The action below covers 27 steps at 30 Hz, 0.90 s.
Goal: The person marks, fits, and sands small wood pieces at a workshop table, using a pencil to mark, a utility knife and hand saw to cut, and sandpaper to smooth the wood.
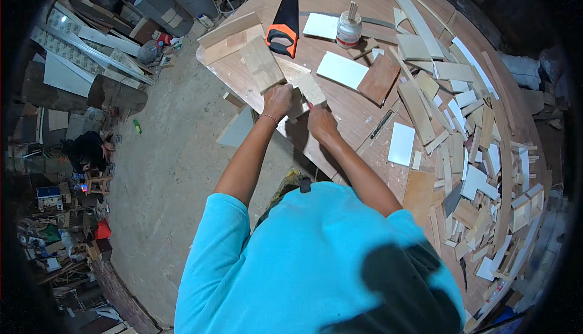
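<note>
My left hand [278, 99] is closed at the near end of a pale wooden board [261, 64], close to the workbench's left edge. Just to its right, my right hand [322, 124] is closed with a small red thing [311, 106] showing at its fingertips; the rest of that thing is hidden. Between and beyond my hands lies a light wooden block [310, 88]. Behind the board sits a wooden piece with a raised side [229, 30]. A handsaw [283, 21] with a black blade and orange handle rests farther back.
A jar [349, 32] with thin sticks in it stands on the workbench [340, 112]. White panels [342, 70], a brown board [379, 79] and a dark slim tool [381, 124] lie to the right. Wood offcuts [473, 170] crowd the far right. Concrete floor [164, 170] lies left.
</note>
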Tool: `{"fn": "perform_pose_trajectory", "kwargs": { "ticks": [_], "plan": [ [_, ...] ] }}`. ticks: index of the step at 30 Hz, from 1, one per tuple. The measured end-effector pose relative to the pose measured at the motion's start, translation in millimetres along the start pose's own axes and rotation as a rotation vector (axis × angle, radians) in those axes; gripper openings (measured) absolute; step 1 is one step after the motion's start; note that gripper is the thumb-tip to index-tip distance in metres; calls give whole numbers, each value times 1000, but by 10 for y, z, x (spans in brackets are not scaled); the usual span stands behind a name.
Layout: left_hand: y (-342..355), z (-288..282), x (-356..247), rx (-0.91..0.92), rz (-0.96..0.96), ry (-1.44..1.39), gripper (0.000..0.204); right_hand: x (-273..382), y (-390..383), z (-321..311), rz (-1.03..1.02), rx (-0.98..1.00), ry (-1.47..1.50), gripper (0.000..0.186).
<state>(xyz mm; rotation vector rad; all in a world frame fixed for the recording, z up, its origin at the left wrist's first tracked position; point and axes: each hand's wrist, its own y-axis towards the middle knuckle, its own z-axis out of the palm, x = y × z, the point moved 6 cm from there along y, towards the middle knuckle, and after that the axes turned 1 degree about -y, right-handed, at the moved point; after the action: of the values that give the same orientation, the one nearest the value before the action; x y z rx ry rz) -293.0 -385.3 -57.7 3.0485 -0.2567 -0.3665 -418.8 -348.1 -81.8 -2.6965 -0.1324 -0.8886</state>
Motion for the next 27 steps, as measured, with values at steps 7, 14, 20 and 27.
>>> {"fn": "perform_pose_trajectory", "kwargs": {
  "ticks": [7,14,20,27],
  "plan": [
    [41,6,50,68,-52,-26,18,35,-84,-63,27,-72,36,25],
    [51,7,33,-1,-55,-62,8,141,-66,-113,-42,-107,7,23],
    [25,3,-38,-25,-3,9,15,147,-29,-122,-48,-97,-26,26],
    [3,-24,-30,-4,-43,31,10,-52,-110,48,62,21,24,24]
  ]
}}
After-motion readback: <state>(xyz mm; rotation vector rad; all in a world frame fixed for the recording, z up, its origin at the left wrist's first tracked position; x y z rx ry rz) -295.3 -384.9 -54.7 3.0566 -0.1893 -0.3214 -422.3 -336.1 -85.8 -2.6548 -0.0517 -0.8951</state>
